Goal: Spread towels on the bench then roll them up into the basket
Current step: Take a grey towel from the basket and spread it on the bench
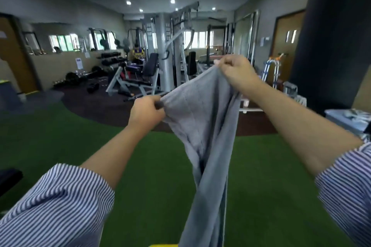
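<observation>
Green turf is filling the lower half of the frame, and a dark rubber floor is lying beyond it across the middle. A grey cable machine is standing at upper centre, with 1 black-padded weight bench sitting just left of it. A dark pillar is rising along the right edge, and 2 brown doors are showing, 1 at far left and 1 at upper right.

1 grey towel is hanging in mid-air at the centre of the frame, over the turf and touching no surface in view. Its long axis is running nearly vertical, from the raised top edge down to the bottom border, where it is leaving the frame. The top edge is slanting, higher at the right than at the left. The cloth is spreading wide between the 2 hands and gathering into a narrow twisted column lower down.

2 arms in striped sleeves are reaching up from the lower corners. The left hand is gripping the towel's left top corner, fingers curled round the cloth, at mid-frame. The right hand is pinching the right top corner higher up, right of centre, its fingers closed on the edge.
</observation>
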